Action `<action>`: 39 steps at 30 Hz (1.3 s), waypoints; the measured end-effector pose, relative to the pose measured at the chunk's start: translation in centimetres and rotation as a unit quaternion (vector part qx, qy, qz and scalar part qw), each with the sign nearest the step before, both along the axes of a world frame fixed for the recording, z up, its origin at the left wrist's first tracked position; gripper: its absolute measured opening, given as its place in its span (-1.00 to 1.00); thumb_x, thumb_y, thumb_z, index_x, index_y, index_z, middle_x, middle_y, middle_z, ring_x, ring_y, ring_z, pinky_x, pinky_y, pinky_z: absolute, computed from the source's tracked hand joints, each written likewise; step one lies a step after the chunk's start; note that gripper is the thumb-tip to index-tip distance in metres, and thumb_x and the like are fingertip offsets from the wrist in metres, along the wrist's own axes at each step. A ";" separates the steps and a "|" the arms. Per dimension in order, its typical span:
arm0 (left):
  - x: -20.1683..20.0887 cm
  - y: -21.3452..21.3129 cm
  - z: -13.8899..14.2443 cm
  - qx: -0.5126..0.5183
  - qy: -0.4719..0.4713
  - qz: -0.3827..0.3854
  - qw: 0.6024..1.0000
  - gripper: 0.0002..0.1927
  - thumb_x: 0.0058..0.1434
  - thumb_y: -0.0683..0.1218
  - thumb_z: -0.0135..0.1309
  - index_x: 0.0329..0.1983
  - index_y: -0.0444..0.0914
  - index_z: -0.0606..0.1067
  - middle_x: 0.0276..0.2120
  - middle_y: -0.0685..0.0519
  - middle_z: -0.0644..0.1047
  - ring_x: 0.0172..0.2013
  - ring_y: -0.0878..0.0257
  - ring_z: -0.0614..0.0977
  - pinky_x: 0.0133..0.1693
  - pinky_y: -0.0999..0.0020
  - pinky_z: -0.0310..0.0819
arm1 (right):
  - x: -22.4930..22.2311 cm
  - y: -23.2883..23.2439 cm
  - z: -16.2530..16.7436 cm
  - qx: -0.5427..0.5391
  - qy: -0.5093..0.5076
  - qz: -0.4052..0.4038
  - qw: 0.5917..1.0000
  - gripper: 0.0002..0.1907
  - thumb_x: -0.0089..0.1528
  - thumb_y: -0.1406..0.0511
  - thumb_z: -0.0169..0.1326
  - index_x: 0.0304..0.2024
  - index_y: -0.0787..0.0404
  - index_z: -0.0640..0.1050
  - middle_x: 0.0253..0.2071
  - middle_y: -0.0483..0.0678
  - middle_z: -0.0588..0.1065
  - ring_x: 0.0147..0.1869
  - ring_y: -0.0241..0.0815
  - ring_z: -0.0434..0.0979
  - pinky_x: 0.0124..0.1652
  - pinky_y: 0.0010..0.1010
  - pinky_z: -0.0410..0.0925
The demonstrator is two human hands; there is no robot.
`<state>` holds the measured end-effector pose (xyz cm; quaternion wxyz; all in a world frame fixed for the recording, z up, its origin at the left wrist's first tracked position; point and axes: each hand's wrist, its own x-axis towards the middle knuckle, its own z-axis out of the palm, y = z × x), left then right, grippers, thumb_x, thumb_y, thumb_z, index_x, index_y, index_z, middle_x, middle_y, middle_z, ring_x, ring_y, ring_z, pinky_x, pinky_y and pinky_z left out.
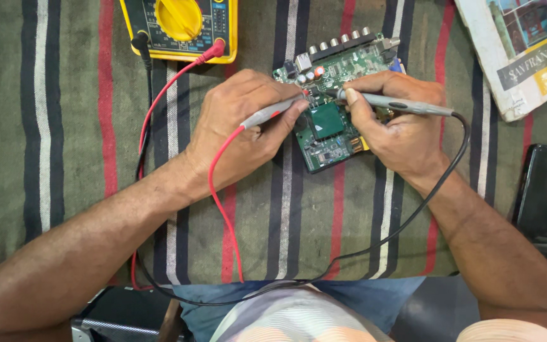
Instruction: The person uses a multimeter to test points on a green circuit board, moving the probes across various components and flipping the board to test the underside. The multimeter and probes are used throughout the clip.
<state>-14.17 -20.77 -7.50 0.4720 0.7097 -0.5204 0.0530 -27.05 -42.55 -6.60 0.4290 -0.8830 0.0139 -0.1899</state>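
Note:
A green circuit board (333, 136) with a dark square chip and a row of metal sockets lies on a striped cloth (64, 126). My left hand (242, 126) grips a grey probe with a red lead (270, 113), its tip touching the board's upper middle. My right hand (400, 123) pinches a grey probe with a black lead (394, 102), tip meeting the same spot from the right. Both leads run down toward my lap and back up to a yellow multimeter (182, 25) at the top edge.
A printed booklet (527, 50) lies at the top right. A dark flat object (542, 190) sits at the right edge. A dark metal-edged case (118, 313) shows at the bottom left beside my knees.

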 end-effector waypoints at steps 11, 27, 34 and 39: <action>-0.4 -0.1 0.5 -0.004 0.014 -0.006 1.000 -0.87 0.36 -0.20 0.28 -0.09 -0.31 0.59 -0.15 -0.04 0.64 -0.15 0.06 0.66 -0.08 0.23 0.56 | -0.3 -0.1 0.6 -0.002 0.004 0.003 1.000 -0.96 0.41 0.48 0.19 -0.09 0.37 0.64 -0.26 -0.01 0.63 -0.33 -0.39 0.59 -0.36 -0.63 0.39; -0.8 -0.5 0.7 -0.014 0.023 -0.010 1.000 -0.89 0.35 -0.21 0.29 -0.12 -0.30 0.59 -0.19 -0.01 0.62 -0.14 0.07 0.65 -0.08 0.24 0.54 | -0.7 -0.7 0.8 -0.012 0.006 -0.003 1.000 -0.95 0.40 0.47 0.20 -0.10 0.36 0.64 -0.29 -0.03 0.62 -0.29 -0.38 0.60 -0.31 -0.59 0.40; -1.0 -0.6 0.7 -0.008 0.050 -0.008 0.999 -0.90 0.33 -0.21 0.29 -0.13 -0.29 0.60 -0.21 -0.01 0.61 -0.17 0.08 0.63 -0.12 0.24 0.52 | -0.9 -0.9 1.1 -0.013 0.018 -0.010 1.000 -0.96 0.39 0.45 0.21 -0.11 0.35 0.65 -0.29 -0.04 0.63 -0.28 -0.38 0.60 -0.29 -0.57 0.40; -1.4 -0.8 0.9 -0.030 0.054 -0.011 0.998 -0.90 0.33 -0.20 0.28 -0.13 -0.28 0.59 -0.21 -0.01 0.60 -0.16 0.06 0.63 -0.09 0.23 0.52 | -1.3 -0.6 1.4 0.002 0.016 -0.018 1.000 -0.95 0.39 0.44 0.20 -0.13 0.35 0.64 -0.29 -0.04 0.63 -0.27 -0.37 0.61 -0.28 -0.57 0.40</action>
